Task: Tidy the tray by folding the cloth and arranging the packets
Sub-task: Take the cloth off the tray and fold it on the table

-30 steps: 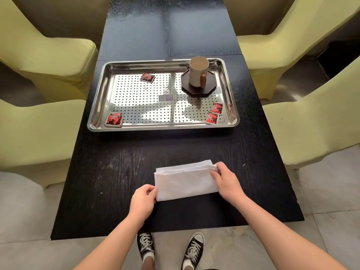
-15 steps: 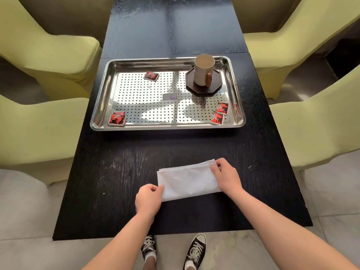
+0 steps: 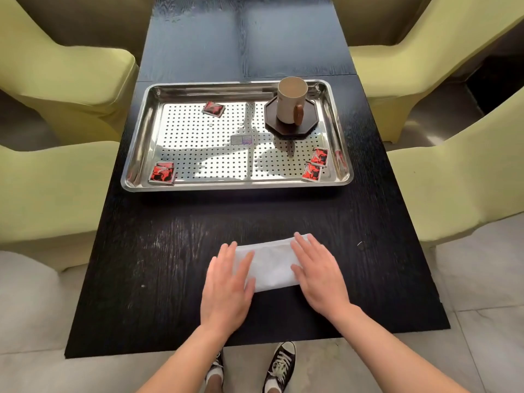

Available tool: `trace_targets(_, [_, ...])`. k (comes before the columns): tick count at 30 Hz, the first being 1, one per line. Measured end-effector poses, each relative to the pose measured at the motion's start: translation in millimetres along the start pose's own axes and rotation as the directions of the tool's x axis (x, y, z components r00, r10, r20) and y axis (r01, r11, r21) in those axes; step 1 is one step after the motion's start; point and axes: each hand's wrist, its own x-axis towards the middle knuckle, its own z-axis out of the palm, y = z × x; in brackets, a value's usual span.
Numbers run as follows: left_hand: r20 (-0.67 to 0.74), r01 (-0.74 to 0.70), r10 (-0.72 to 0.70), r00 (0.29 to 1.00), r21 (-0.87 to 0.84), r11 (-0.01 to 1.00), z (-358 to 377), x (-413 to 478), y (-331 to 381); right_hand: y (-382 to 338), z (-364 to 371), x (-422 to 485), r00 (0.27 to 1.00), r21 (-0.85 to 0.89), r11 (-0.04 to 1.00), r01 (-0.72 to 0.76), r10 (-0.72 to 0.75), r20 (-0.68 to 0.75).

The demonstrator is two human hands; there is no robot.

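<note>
Left hand (image 3: 228, 282) and right hand (image 3: 317, 275) lie flat, palms down, on the folded cloth (image 3: 270, 265), seemingly pressing it.

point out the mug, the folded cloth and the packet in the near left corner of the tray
mug (image 3: 286, 106), head view, on its cream side wall
folded cloth (image 3: 272, 265), head view, on its bare white middle
near-left packet (image 3: 162, 173), head view, on the centre of its red face

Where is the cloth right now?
Head view: the folded white cloth lies on the black table near its front edge, outside the tray, with the left hand and right hand flat on its ends.
</note>
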Motion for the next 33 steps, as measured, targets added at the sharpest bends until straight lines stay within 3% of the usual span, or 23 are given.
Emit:
trace_targets(3, [0.228, -0.052, 0.023, 0.973, 0.124, 0.991, 6.7, 8.6, -5.6, 1.7, 10.1, -3.4, 0.987, -0.117, 0.993, 0.020, -0.001, 0.159])
trace_targets(7, [0.335, -0.063, -0.024, 0.942, 0.246, 0.967, 17.3, 8.6, -17.9, 17.6, 14.2, -9.9, 0.968, -0.301, 0.954, -0.008, 0.083, 0.237])
trace_targets(13, [0.358, -0.058, -0.047, 0.933, 0.277, 0.959, 17.6, 7.5, -17.6, 12.6, 8.1, -10.3, 0.954, -0.321, 0.947, -0.006, 0.102, 0.282])
trace_targets(17, [0.258, -0.083, 0.031, 0.966, 0.191, 0.978, 14.9, 2.0, -5.3, -29.4, 15.8, -19.6, 0.954, -0.211, 0.961, 0.181, -0.119, 0.276])
trace_targets(20, [0.331, -0.101, 0.027, 0.943, 0.209, 0.973, 20.8, -12.4, -7.1, -48.1, 29.4, -28.9, 0.915, -0.178, 0.945, 0.273, -0.198, 0.352])
trace_targets(27, [0.424, -0.023, -0.099, 0.900, 0.274, 0.961, 25.9, -12.2, -15.5, 9.5, 9.2, -46.7, 0.921, -0.258, 0.961, 0.103, 0.005, 0.389])
trace_targets(31, [0.418, 0.009, -0.107, 0.902, 0.229, 0.973, 17.9, -10.1, -9.7, 19.2, 0.8, -53.2, 0.926, -0.224, 0.972, 0.069, 0.021, 0.378])
trace_targets(33, [0.398, 0.069, -0.112, 0.910, 0.122, 0.990, 12.4, -9.0, -4.2, 15.7, -0.4, -51.1, 0.933, -0.201, 0.979, 0.039, 0.036, 0.357])
